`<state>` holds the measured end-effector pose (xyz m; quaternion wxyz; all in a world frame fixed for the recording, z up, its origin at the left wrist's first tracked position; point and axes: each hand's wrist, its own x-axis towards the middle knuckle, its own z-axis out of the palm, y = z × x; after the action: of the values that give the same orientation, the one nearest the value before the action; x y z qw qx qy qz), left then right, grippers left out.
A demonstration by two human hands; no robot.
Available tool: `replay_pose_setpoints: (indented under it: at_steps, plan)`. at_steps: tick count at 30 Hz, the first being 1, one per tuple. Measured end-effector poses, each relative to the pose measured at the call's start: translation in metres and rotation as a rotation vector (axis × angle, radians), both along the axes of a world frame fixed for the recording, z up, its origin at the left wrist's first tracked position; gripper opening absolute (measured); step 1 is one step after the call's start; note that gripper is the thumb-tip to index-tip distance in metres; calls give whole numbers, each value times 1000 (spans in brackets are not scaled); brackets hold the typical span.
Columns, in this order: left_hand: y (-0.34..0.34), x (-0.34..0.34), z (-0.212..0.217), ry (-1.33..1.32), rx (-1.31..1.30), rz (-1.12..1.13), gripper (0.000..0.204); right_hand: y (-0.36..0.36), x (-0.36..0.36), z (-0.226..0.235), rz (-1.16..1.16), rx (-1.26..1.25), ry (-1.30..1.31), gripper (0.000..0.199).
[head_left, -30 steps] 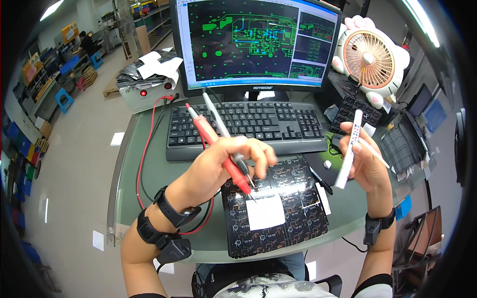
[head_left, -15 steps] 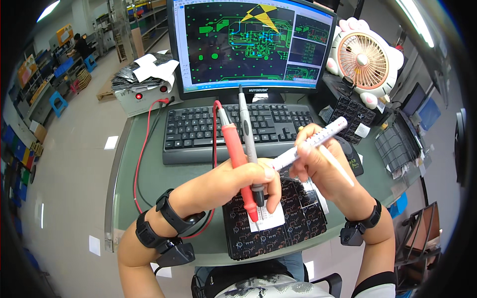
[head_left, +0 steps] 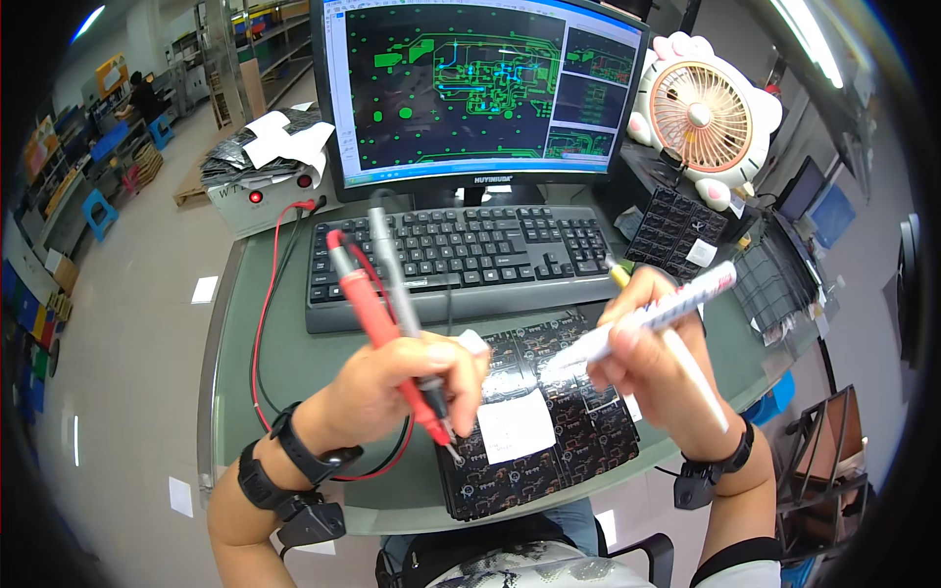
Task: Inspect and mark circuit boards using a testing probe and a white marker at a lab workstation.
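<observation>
My left hand [head_left: 417, 377] is closed around a red test probe [head_left: 365, 302] and a grey-and-black test probe [head_left: 394, 269], their needle tips pointing down at the left edge of a stack of black circuit boards [head_left: 596, 446]. A small white piece [head_left: 473, 342], which looks like the marker's cap, is pinched in the same hand. Over the boards' far right, my right hand [head_left: 642, 343] grips a white paint marker [head_left: 686, 297], its narrow end angled down-left. A thin white stick [head_left: 698, 382] with a yellowish end also runs through that hand. A white paper slip [head_left: 517, 428] lies on the top board.
Behind the hands are a black keyboard [head_left: 461, 257] and a monitor [head_left: 451, 127] with a green circuit layout. A white box [head_left: 265, 211] with a red light stands left, its leads crossing the desk. At right are a fan [head_left: 699, 115] and more boards [head_left: 678, 230].
My hands have come apart: the left moved left with the probes, the right slightly right with the marker. The white piece has separated from the marker. Yellow shapes on the screen are gone.
</observation>
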<state>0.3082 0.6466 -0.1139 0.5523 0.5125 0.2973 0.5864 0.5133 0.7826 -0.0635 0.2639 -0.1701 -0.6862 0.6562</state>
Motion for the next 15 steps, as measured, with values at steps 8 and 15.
replay_pose_setpoints:
  at_steps: [8, 15]
  plan:
    - [-18, -13, -6, 390, 154, -40, 40, -45, 22, -28, 381, 244, -126, 15]
    - [-20, -13, -7, 442, 164, -33, 36, -59, 9, -35, 349, 540, -62, 14]
